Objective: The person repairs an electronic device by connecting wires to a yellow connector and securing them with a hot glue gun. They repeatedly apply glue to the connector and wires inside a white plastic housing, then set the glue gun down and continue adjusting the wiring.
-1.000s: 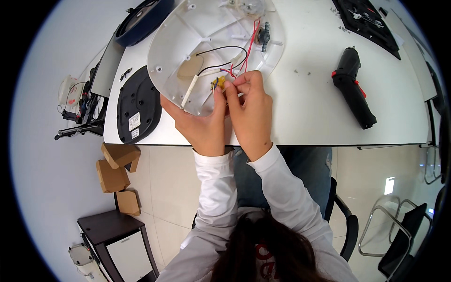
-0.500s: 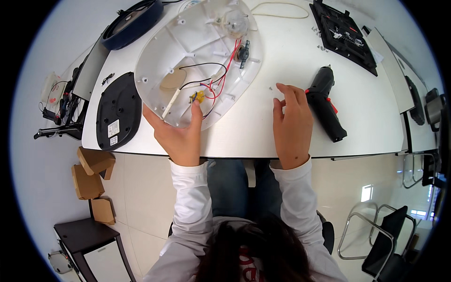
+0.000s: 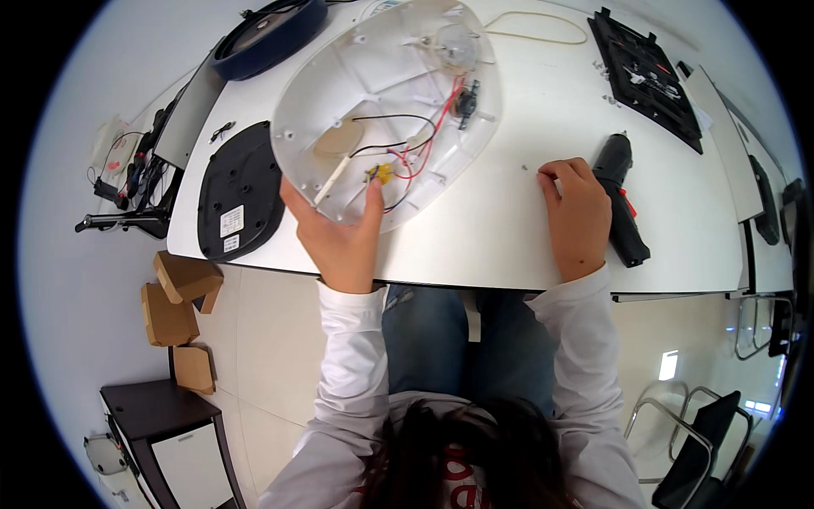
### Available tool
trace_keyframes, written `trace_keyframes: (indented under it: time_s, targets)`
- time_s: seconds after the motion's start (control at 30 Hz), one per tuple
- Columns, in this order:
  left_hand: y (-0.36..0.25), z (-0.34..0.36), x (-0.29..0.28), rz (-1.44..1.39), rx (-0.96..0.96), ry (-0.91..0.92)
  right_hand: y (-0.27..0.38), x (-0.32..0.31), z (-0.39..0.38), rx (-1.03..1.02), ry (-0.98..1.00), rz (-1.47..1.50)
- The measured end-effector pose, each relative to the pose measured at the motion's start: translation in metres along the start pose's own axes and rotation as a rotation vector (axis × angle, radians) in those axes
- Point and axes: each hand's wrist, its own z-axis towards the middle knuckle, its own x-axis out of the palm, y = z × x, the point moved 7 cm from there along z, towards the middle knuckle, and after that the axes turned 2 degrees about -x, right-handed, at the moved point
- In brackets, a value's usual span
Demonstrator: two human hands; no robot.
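Note:
A white plastic housing (image 3: 297, 114), ribbed inside with red and black wires, is tilted up off the table at its near end. My left hand (image 3: 339, 242) grips its near edge, the thumb inside by a small yellow part (image 3: 383, 173) and the fingers beneath. At the housing's far end is a clear round part (image 3: 458, 48), with a dark component (image 3: 465, 103) beside it. My right hand (image 3: 578, 216) rests on the table with curled fingers, thumb and forefinger together; anything between them is hidden. A tiny screw (image 3: 524, 167) lies just left of those fingertips.
A black power screwdriver (image 3: 621, 199) lies right of my right hand. Further back are an open black tool case (image 3: 649, 81) and loose screws (image 3: 612, 100). At left lie a black base cover (image 3: 242, 191), a short cable (image 3: 222, 131) and a dark blue round part (image 3: 270, 38).
My right hand has moved right, toward the power screwdriver, and its fingers have curled in. The left hand keeps its grip on the housing. The whole view has shifted slightly.

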Motion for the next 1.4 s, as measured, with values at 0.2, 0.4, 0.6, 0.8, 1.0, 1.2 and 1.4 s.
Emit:
trace_keyframes:
  time_s: [0.2,0.4,0.6,0.8,1.0,1.2,1.4]
  targets:
    - [-0.008,0.003,0.0,-0.008,0.049,-0.006,0.07,0.013,-0.01,-0.035,0.081,0.777]
    - [-0.005,0.002,0.0,0.022,0.023,-0.017,0.109,0.049,-0.006,0.049,0.048,1.003]
    - [-0.005,0.0,-0.001,0.053,0.066,-0.009,0.12,0.048,-0.004,0.135,0.037,0.991]
    - [0.003,-0.001,0.001,0.023,0.043,0.016,0.118,0.049,-0.003,0.01,-0.036,0.86]
    - [0.007,-0.003,0.0,0.002,0.005,0.027,0.124,0.044,-0.003,-0.029,-0.048,0.761]
    - [0.005,-0.002,0.0,0.029,0.055,0.037,0.124,0.043,-0.003,-0.054,-0.082,0.725]
    - [0.009,-0.003,0.001,0.007,0.009,0.048,0.123,0.046,-0.004,0.002,-0.022,0.762]
